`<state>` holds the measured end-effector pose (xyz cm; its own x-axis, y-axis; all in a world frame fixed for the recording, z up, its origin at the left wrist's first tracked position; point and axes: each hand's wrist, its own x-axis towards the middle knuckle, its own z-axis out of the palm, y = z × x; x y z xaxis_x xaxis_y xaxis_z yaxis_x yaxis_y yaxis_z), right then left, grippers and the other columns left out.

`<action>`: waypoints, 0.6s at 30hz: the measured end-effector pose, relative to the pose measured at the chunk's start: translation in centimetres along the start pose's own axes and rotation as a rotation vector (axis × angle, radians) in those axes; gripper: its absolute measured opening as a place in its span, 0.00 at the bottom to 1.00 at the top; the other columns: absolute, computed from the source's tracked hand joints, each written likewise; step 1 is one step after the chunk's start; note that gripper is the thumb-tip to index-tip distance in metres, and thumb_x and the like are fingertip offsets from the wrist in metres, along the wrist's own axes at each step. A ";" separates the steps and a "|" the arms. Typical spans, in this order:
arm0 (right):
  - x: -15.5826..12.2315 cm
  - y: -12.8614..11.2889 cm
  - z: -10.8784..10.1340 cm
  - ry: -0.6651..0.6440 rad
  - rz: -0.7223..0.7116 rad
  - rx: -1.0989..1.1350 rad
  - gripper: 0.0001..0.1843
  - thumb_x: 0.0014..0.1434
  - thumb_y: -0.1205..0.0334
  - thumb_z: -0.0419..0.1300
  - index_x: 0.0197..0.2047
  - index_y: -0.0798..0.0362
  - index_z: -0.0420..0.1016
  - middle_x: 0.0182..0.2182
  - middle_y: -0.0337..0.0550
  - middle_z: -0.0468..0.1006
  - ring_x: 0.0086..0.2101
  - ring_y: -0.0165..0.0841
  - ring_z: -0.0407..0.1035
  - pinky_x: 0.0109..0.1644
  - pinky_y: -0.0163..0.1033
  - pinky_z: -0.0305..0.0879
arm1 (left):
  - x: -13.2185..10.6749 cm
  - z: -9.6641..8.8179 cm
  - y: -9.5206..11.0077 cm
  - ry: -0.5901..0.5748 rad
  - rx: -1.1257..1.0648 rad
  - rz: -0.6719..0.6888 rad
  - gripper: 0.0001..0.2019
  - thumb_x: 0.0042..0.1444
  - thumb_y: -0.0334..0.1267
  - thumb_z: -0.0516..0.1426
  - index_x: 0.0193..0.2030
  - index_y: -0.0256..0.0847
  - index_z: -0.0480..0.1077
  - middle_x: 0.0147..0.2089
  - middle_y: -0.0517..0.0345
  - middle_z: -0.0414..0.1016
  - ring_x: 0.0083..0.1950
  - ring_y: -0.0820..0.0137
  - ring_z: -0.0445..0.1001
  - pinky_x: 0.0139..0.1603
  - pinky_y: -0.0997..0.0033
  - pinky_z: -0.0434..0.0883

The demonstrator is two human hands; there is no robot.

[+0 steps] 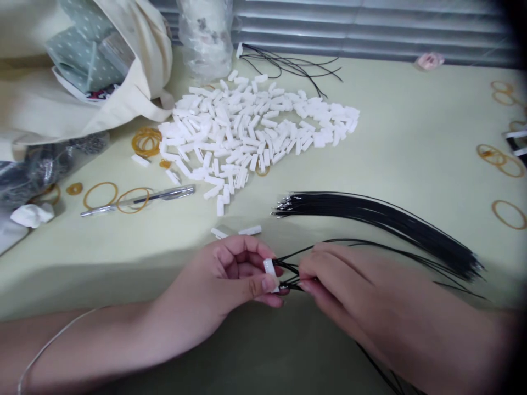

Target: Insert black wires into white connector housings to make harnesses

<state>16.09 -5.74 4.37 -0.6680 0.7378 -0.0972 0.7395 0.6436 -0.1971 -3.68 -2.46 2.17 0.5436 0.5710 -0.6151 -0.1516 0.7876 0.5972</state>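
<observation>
My left hand (242,274) pinches a white plastic connector housing (270,269) between thumb and fingers. Several black wires (290,267) run out of the housing's right side. Close by on the right, my right hand (346,291) has its thumb and forefinger closed on a black wire near the housing. The wire ends at the housing are partly hidden by my fingers. Loose black wires trail past my right hand to the right and down toward the lower edge. Just beyond my left hand lie two loose white housings (250,230).
A bundle of black wires (370,216) with metal ends lies beyond my right hand. Farther back are a heap of white housings (247,126) and a wired housing (240,50). A pen (164,195), rubber bands (147,142) and a cloth bag (152,60) occupy the left.
</observation>
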 end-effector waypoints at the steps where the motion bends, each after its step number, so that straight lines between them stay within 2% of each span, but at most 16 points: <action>1: 0.1 0.0 0.0 -0.018 0.028 0.014 0.18 0.38 0.80 0.47 0.29 0.53 0.68 0.25 0.40 0.69 0.21 0.31 0.60 0.22 0.39 0.45 | 0.0 0.0 0.0 -0.002 0.001 -0.001 0.08 0.48 0.27 0.64 0.34 0.36 0.70 0.29 0.64 0.72 0.30 0.78 0.75 0.33 0.80 0.75; 6: -0.2 0.0 -0.3 0.007 -0.002 0.008 0.16 0.40 0.79 0.47 0.28 0.53 0.69 0.25 0.40 0.71 0.20 0.31 0.60 0.22 0.39 0.43 | -0.1 -0.1 -0.2 -0.004 0.007 0.000 0.08 0.49 0.28 0.64 0.35 0.36 0.70 0.29 0.64 0.72 0.31 0.78 0.74 0.34 0.79 0.75; 11: 0.2 -0.2 0.0 -0.082 0.071 0.061 0.13 0.43 0.78 0.51 0.30 0.52 0.68 0.25 0.37 0.71 0.20 0.29 0.61 0.23 0.38 0.41 | 0.1 -0.2 -0.4 -0.007 -0.005 0.007 0.08 0.49 0.28 0.64 0.36 0.37 0.70 0.29 0.64 0.71 0.32 0.77 0.74 0.37 0.76 0.76; 18: 0.8 -1.0 0.0 -0.065 0.132 0.131 0.12 0.47 0.78 0.52 0.30 0.53 0.68 0.24 0.37 0.72 0.23 0.29 0.64 0.24 0.37 0.48 | -0.1 -0.3 -0.4 -0.004 0.035 -0.013 0.06 0.51 0.29 0.62 0.35 0.37 0.70 0.30 0.63 0.72 0.34 0.77 0.74 0.39 0.75 0.76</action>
<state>14.81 -5.80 4.53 -0.5727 0.7969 -0.1925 0.8070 0.5068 -0.3030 -3.91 -2.79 1.80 0.5490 0.5598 -0.6206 -0.1160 0.7864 0.6068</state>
